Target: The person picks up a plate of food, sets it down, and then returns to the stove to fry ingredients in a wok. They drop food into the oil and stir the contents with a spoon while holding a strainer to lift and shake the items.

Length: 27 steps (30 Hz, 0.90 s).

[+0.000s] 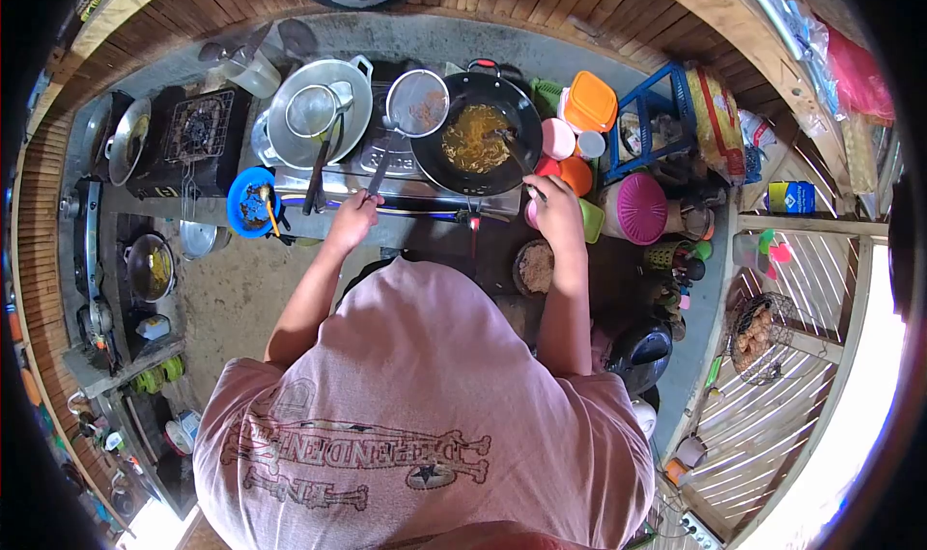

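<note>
At the front edge of the stove [406, 178], I am watching both hands working close to the wok [526, 115]. The left hand [352, 220] is gripping the dark handle of the strainer [417, 101] with the fingers wrapped around it. The round net of the strainer is hanging over the left rim of the wok, just beside the big pot [290, 135]. It is filling almost all the gap between them, so little free room is remaining on that side.

The right hand [558, 210] is holding the spatula [514, 152] in a closed grip. The blade is lying in the noodles [471, 137] inside the wok, while the hand itself is hovering outside the near right rim.

On the right, the cups [558, 137] and the orange box [591, 101] are pressing close against the wok, and the right hand is nearly touching the nearest of them. On the left, a blue bowl [241, 207] is sitting near the left hand, at the stove's edge. The only open strip I am finding is the front of the stove between the two hands.
</note>
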Each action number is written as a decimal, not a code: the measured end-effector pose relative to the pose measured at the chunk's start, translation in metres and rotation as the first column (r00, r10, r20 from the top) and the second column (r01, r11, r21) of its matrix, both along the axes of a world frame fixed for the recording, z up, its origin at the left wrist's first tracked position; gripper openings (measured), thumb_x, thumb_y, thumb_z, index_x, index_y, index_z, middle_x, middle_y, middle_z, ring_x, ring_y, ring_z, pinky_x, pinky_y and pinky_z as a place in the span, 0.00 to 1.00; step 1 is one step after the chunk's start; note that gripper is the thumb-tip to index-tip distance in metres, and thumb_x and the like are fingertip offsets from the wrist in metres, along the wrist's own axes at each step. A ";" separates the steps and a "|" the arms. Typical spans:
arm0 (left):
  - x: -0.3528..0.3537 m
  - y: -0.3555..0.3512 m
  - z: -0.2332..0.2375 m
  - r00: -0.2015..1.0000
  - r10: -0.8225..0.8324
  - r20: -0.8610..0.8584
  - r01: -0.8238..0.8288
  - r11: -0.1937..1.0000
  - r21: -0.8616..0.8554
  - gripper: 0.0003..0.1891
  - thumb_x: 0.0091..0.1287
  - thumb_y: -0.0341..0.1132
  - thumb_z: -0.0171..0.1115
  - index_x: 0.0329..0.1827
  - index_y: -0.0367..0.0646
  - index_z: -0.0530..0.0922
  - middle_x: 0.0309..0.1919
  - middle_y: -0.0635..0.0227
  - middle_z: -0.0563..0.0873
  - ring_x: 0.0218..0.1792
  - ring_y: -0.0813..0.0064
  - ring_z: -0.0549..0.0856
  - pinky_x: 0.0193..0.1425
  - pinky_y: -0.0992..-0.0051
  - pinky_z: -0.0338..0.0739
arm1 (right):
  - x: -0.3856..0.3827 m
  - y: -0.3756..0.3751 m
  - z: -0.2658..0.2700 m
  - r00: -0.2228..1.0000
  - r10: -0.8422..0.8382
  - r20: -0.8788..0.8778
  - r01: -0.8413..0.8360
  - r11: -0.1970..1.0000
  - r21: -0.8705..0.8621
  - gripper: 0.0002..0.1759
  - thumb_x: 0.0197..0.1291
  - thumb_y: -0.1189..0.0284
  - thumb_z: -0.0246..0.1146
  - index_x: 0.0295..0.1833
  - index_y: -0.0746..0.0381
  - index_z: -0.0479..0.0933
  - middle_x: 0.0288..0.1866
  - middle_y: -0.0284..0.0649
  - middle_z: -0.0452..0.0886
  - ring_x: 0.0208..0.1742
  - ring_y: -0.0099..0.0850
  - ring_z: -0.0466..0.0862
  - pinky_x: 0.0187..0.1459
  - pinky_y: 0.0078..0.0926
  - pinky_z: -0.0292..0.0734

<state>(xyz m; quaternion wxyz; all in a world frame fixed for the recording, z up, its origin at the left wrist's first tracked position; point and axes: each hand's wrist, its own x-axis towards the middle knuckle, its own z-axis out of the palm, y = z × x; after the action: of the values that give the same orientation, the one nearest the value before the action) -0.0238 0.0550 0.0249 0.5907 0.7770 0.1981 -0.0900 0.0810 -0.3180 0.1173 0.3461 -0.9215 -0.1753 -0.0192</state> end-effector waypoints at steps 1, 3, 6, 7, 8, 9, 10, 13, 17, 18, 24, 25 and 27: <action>-0.001 0.001 -0.003 1.000 -0.002 0.002 0.002 1.000 -0.017 0.14 0.77 0.38 0.52 0.47 0.36 0.79 0.23 0.74 0.74 0.25 0.81 0.73 0.35 0.74 0.75 | 0.003 0.003 -0.005 1.000 -0.002 0.000 0.002 1.000 0.002 0.15 0.57 0.79 0.67 0.51 0.55 0.84 0.46 0.46 0.82 0.49 0.50 0.82 0.50 0.42 0.79; -0.001 0.000 -0.005 1.000 0.014 0.003 -0.013 0.999 -0.031 0.14 0.77 0.38 0.51 0.46 0.36 0.79 0.22 0.72 0.75 0.25 0.79 0.74 0.33 0.73 0.72 | 0.009 0.013 -0.012 0.999 -0.035 0.015 0.036 0.999 -0.024 0.15 0.58 0.79 0.67 0.51 0.55 0.84 0.44 0.46 0.81 0.47 0.50 0.82 0.48 0.44 0.79; -0.001 0.002 -0.011 1.000 0.022 0.004 -0.022 0.998 -0.062 0.14 0.77 0.38 0.50 0.45 0.36 0.79 0.22 0.71 0.77 0.24 0.78 0.75 0.31 0.73 0.69 | 0.013 0.027 -0.019 0.999 0.011 0.037 -0.012 0.999 0.042 0.15 0.58 0.79 0.67 0.50 0.55 0.83 0.43 0.46 0.80 0.46 0.51 0.82 0.47 0.44 0.79; 0.000 0.003 -0.013 1.000 0.018 0.004 -0.018 0.997 -0.077 0.14 0.77 0.38 0.50 0.45 0.36 0.79 0.22 0.70 0.78 0.24 0.78 0.75 0.31 0.73 0.69 | 0.013 0.031 -0.021 0.998 0.028 0.056 -0.031 0.998 0.062 0.14 0.57 0.78 0.67 0.50 0.55 0.83 0.42 0.45 0.81 0.45 0.50 0.82 0.47 0.44 0.78; 0.000 0.004 -0.015 1.000 0.017 0.009 -0.016 0.997 -0.074 0.14 0.77 0.38 0.50 0.45 0.36 0.79 0.22 0.70 0.78 0.24 0.78 0.75 0.31 0.73 0.69 | 0.012 0.034 -0.026 0.998 0.026 0.061 -0.030 0.997 0.065 0.14 0.57 0.78 0.67 0.50 0.55 0.83 0.42 0.45 0.81 0.45 0.50 0.82 0.47 0.44 0.78; 0.001 0.003 -0.015 1.000 0.016 0.003 -0.015 0.997 -0.071 0.14 0.77 0.38 0.50 0.45 0.36 0.79 0.22 0.70 0.77 0.24 0.78 0.75 0.31 0.73 0.69 | 0.009 0.038 -0.027 0.997 0.047 0.067 -0.053 0.994 0.091 0.14 0.57 0.78 0.67 0.50 0.55 0.83 0.42 0.44 0.81 0.46 0.49 0.82 0.47 0.44 0.78; 0.002 0.003 -0.015 1.000 0.015 -0.002 -0.015 0.998 -0.069 0.14 0.77 0.38 0.50 0.45 0.36 0.79 0.22 0.70 0.77 0.24 0.78 0.75 0.31 0.73 0.69 | 0.006 0.041 -0.028 0.995 0.068 0.075 -0.077 0.990 0.117 0.14 0.57 0.78 0.68 0.50 0.55 0.83 0.42 0.43 0.81 0.46 0.48 0.82 0.47 0.43 0.78; 0.004 -0.001 -0.008 1.000 0.017 0.002 -0.017 0.997 -0.074 0.13 0.77 0.37 0.50 0.45 0.35 0.79 0.22 0.70 0.77 0.24 0.76 0.76 0.32 0.72 0.70 | -0.010 0.038 -0.025 0.993 0.101 0.059 -0.107 0.988 0.113 0.14 0.57 0.79 0.67 0.49 0.56 0.83 0.43 0.42 0.82 0.46 0.47 0.82 0.47 0.41 0.78; 0.004 0.001 -0.015 1.000 0.003 0.028 -0.002 0.999 -0.048 0.13 0.78 0.37 0.50 0.45 0.35 0.79 0.22 0.69 0.77 0.24 0.76 0.76 0.32 0.71 0.71 | -0.031 0.026 -0.014 0.986 0.162 0.036 -0.165 0.977 0.138 0.13 0.57 0.80 0.67 0.48 0.58 0.83 0.42 0.42 0.82 0.46 0.46 0.82 0.47 0.39 0.77; 0.004 0.000 -0.015 1.000 0.002 0.028 -0.001 0.999 -0.050 0.13 0.78 0.37 0.50 0.45 0.35 0.79 0.22 0.69 0.77 0.24 0.76 0.76 0.32 0.71 0.71 | -0.036 0.022 -0.009 0.982 0.185 0.028 -0.187 0.970 0.157 0.13 0.57 0.80 0.67 0.48 0.59 0.83 0.41 0.42 0.82 0.46 0.46 0.82 0.47 0.39 0.77; 0.004 -0.002 -0.012 1.000 0.006 0.026 -0.005 0.999 -0.037 0.14 0.77 0.38 0.50 0.46 0.35 0.79 0.22 0.68 0.78 0.25 0.75 0.78 0.32 0.71 0.72 | -0.049 -0.007 0.012 0.984 0.116 -0.137 -0.113 0.993 0.031 0.13 0.59 0.76 0.67 0.50 0.56 0.84 0.41 0.42 0.83 0.46 0.45 0.82 0.46 0.39 0.77; 0.004 -0.003 -0.010 1.000 0.004 0.029 -0.003 0.999 -0.041 0.15 0.77 0.38 0.50 0.46 0.35 0.79 0.22 0.68 0.78 0.25 0.75 0.78 0.33 0.71 0.72 | -0.049 -0.010 0.015 0.990 0.089 -0.110 -0.087 0.996 0.022 0.13 0.59 0.76 0.67 0.50 0.56 0.84 0.42 0.43 0.83 0.46 0.45 0.83 0.47 0.39 0.77; 0.002 -0.003 -0.009 1.000 0.006 0.030 -0.005 0.999 -0.045 0.15 0.77 0.39 0.50 0.46 0.35 0.79 0.22 0.68 0.78 0.25 0.75 0.78 0.33 0.71 0.73 | -0.047 -0.016 0.012 0.995 0.036 -0.093 -0.035 0.999 0.011 0.14 0.60 0.76 0.67 0.51 0.56 0.84 0.45 0.44 0.84 0.49 0.46 0.83 0.48 0.39 0.78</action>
<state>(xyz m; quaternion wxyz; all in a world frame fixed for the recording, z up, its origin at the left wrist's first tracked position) -0.0217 0.0521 0.0159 0.6111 0.7643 0.1892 -0.0812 0.0345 -0.3340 0.1292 0.3584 -0.9165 -0.1753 0.0291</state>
